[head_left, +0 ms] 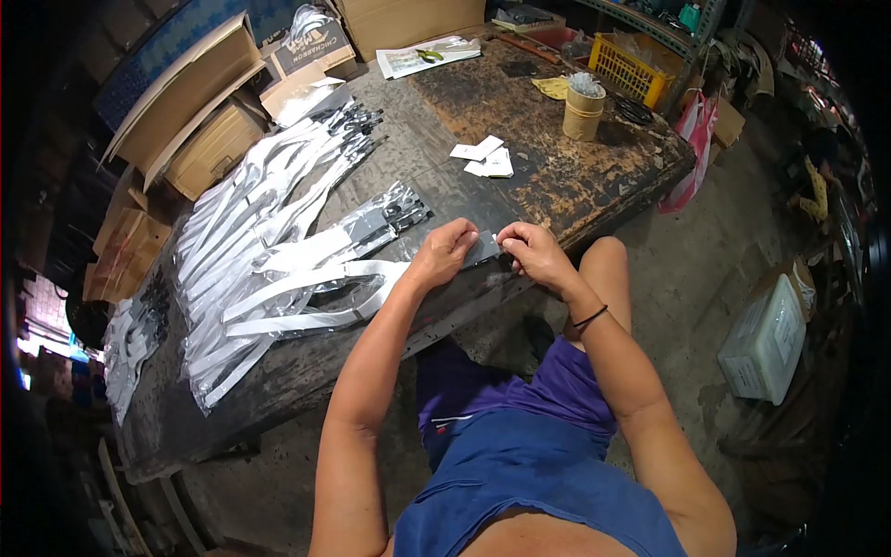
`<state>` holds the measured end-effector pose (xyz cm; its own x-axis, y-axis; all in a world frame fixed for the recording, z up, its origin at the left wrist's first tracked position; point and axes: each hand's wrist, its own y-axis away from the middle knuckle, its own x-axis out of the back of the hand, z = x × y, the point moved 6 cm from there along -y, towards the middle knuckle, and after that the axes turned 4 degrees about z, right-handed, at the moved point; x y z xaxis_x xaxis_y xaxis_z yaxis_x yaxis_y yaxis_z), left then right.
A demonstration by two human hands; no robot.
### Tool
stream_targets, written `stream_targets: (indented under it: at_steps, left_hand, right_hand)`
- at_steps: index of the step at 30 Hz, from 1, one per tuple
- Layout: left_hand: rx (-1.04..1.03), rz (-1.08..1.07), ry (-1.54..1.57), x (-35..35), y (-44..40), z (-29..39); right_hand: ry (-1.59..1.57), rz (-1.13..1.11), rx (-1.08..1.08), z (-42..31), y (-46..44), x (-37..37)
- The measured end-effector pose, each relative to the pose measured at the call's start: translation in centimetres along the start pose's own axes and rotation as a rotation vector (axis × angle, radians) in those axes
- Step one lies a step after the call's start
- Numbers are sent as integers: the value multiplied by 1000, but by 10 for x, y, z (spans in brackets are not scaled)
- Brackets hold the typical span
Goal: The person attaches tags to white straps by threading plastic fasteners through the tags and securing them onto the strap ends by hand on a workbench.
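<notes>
My left hand [448, 251] is closed in a pinch on the end of a clear plastic bag holding a white strap [376, 269], near the table's front edge. A dark grey piece [482, 247] at the bag's end shows between my two hands. Thumb and fingers of my right hand [532, 252] are pressed together at the right end of that piece, with a tiny white bit at the fingertips too small to name. Left of my hands, more bagged white straps [269, 195] with black and grey ends lie spread in a pile.
Small white cards [489, 158] lie beyond my hands. A tan cup [583, 111] of clear plastic pieces stands at the far right, near a yellow basket [631, 67]. Cardboard boxes [209, 139] line the back left. A clear-sided bin [766, 339] sits on the floor at right.
</notes>
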<state>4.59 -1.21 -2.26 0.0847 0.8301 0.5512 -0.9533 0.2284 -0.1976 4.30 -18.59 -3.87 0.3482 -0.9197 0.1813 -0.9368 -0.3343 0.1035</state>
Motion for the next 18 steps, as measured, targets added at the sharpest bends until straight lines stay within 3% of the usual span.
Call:
stream_targets:
  at_steps: [3, 18]
  left_hand:
    - [81, 0, 28, -2, 0, -4]
    - [-94, 97, -95, -7, -3, 9]
  right_hand:
    - [30, 87, 65, -6, -1, 1]
    - [336, 151, 283, -10, -6, -2]
